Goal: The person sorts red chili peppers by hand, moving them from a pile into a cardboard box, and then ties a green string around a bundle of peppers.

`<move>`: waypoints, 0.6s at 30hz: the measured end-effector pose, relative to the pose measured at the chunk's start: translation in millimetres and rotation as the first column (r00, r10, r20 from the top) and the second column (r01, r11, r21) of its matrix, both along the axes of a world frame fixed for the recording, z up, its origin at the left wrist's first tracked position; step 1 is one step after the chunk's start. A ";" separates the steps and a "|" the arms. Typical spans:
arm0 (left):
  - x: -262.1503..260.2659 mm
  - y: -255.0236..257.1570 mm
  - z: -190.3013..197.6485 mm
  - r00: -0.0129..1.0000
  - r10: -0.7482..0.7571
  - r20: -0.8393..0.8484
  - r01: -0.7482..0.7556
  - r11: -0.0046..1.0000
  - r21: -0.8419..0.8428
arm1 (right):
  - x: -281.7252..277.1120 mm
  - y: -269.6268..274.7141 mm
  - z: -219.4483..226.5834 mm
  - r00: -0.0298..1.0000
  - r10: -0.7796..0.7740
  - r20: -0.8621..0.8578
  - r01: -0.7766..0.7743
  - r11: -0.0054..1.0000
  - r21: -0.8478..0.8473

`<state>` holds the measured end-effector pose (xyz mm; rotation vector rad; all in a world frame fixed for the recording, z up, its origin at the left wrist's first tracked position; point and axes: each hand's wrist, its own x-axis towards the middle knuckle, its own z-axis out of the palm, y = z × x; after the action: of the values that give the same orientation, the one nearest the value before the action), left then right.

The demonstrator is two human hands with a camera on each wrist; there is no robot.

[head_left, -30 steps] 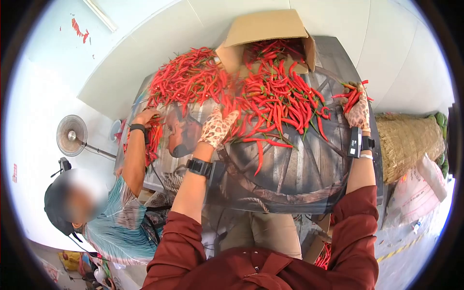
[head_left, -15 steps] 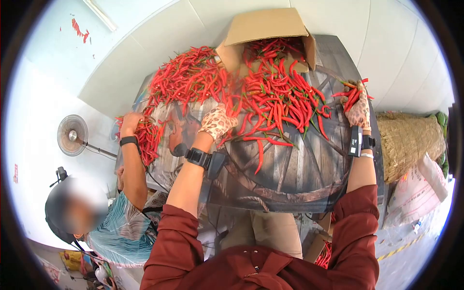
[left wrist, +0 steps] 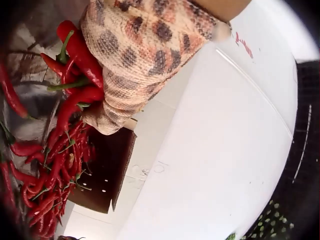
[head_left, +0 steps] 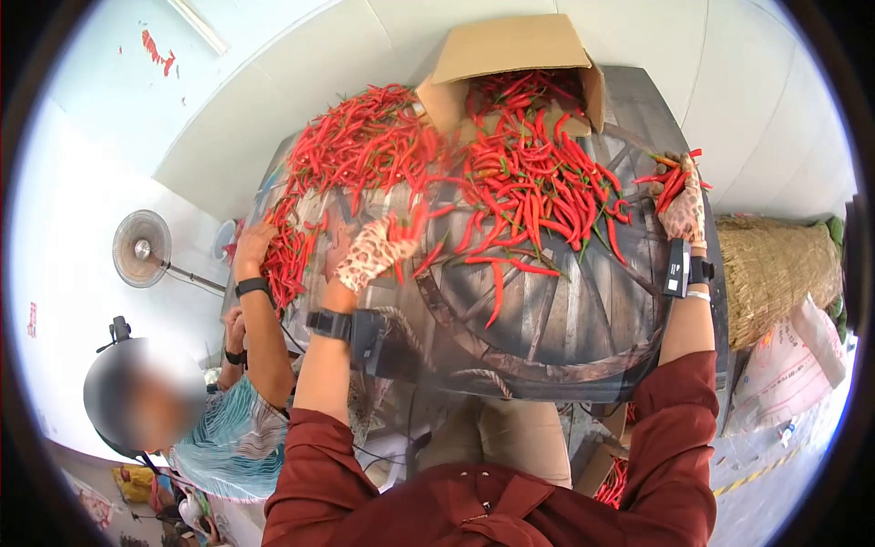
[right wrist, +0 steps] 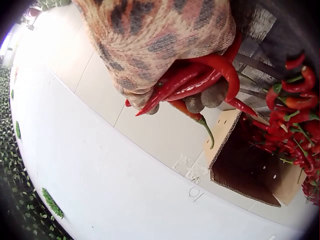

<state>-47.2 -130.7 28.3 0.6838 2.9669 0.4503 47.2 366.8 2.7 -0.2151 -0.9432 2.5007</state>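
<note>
In the head view my left hand [head_left: 369, 257], in a leopard-print glove, is over the table left of the middle and holds several red chilies [head_left: 407, 230]. The left wrist view shows these chilies [left wrist: 82, 55], with green stems, sticking out from under the gloved fingers. At the table's right side my right hand [head_left: 684, 219], gloved alike, grips a bunch of red chilies [head_left: 673, 182]. Dark fingertips [right wrist: 215, 95] curl round that bunch in the right wrist view. Between the hands a loose heap of red chilies [head_left: 538, 191] spreads from a tipped cardboard box [head_left: 510, 44].
A larger heap of chilies [head_left: 355, 146] lies at the back left. Another person's hand [head_left: 255, 244] is at a smaller chili pile [head_left: 290, 264] on the left. A fan [head_left: 142, 248] stands beyond the table; a straw-covered bundle [head_left: 775, 273] and a white sack [head_left: 793, 365] stand right.
My left hand has drawn back from the heap, leftward and nearer to me, with chilies in it. My right hand keeps its place and bunch. The other person's hand moved at the small pile.
</note>
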 end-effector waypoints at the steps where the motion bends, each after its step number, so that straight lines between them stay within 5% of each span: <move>1: 1.3 -5.3 -10.3 0.976 -0.021 0.215 -0.019 0.983 0.182 | -1.0 0.3 -1.1 1.000 0.006 0.001 -0.006 1.000 -0.003; 2: 4.9 -8.8 -17.6 0.908 -0.080 0.410 -0.077 0.933 0.352 | -2.3 1.1 -1.9 1.000 -0.016 0.021 0.017 1.000 -0.013; 6: 25.7 3.6 -18.2 0.939 -0.015 0.344 -0.118 0.924 0.365 | -1.7 2.9 -1.9 1.000 0.007 0.010 -0.007 1.000 0.021; 11: 52.7 27.7 16.4 0.986 0.126 0.106 -0.128 0.992 0.014 | -4.1 3.0 -4.0 0.999 -0.027 0.028 0.026 0.998 0.052; 18: 45.3 45.9 25.3 0.979 0.083 0.188 -0.072 0.995 -0.067 | -1.3 2.4 -2.2 1.000 0.003 0.012 -0.004 1.000 0.025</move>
<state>-1.9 -84.8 53.6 0.4903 2.8205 0.4057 46.0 369.2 0.5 -0.2207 -0.9802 2.4918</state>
